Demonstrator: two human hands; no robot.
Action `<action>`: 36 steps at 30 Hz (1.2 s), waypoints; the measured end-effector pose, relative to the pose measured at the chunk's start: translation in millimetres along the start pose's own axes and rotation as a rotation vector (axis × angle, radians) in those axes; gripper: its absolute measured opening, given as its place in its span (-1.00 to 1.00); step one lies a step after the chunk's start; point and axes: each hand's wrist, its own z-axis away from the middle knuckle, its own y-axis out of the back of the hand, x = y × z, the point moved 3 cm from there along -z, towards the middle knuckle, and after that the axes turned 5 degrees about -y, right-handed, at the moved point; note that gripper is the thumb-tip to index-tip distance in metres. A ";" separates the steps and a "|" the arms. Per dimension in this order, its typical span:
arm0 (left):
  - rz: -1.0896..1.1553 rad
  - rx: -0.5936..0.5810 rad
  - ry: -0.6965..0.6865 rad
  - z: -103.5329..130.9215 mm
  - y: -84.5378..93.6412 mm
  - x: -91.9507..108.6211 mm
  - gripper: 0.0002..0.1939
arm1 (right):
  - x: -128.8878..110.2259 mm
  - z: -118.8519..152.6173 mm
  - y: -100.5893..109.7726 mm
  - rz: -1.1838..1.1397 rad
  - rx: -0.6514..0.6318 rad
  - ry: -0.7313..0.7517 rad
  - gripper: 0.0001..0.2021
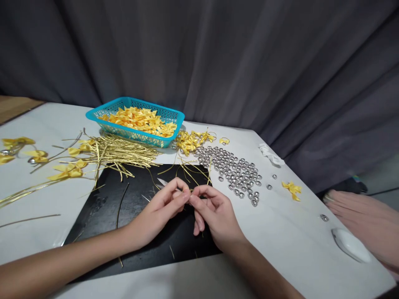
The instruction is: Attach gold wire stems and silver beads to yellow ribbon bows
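My left hand (166, 205) and my right hand (218, 214) meet fingertip to fingertip above a black mat (102, 224). Both are closed in a pinch, thumb against forefinger. Whatever lies between the fingertips is too small and too hidden to name. Just beyond my left fingers a pale pointed blade (162, 182) shows, its other end covered by the hand. Short gold cords (195, 169) are scattered on the mat's far edge, and a longer dark gold cord (120, 203) curves left of my left hand.
A turquoise basket (134, 136) of yellow ribbon bows stands at the back. Before it lies a heap of gold cords (124, 151). Silver beads (237, 172) spread to the right, beside more yellow bows (190, 141). A white computer mouse (350, 245) sits near the right edge.
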 end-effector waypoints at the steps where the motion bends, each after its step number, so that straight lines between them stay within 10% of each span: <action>1: 0.011 0.009 0.008 0.5 -0.4 -1.6 -0.70 | 0.1 0.1 -0.6 0.005 -0.001 0.001 -0.70; 13: -0.081 0.079 -0.026 0.1 1.0 0.1 -0.73 | -4.2 4.5 2.2 0.099 0.217 0.174 -0.78; 36: -0.594 0.090 -0.200 1.6 7.4 9.2 -0.80 | -4.2 3.8 2.6 0.149 0.171 0.160 -0.79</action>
